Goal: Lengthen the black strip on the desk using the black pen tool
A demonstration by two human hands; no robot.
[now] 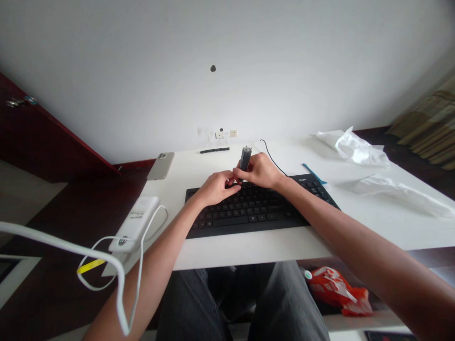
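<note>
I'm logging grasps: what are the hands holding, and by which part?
The right hand grips an upright dark device by its lower part, over the keyboard. The left hand touches its bottom end; whether it holds anything cannot be told.

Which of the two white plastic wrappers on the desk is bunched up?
The rear wrapper, nearer the wall; the front wrapper lies stretched out flat.

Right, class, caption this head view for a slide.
Right hand holds a dark cylinder upright above a black keyboard; left hand touches its base.
</note>
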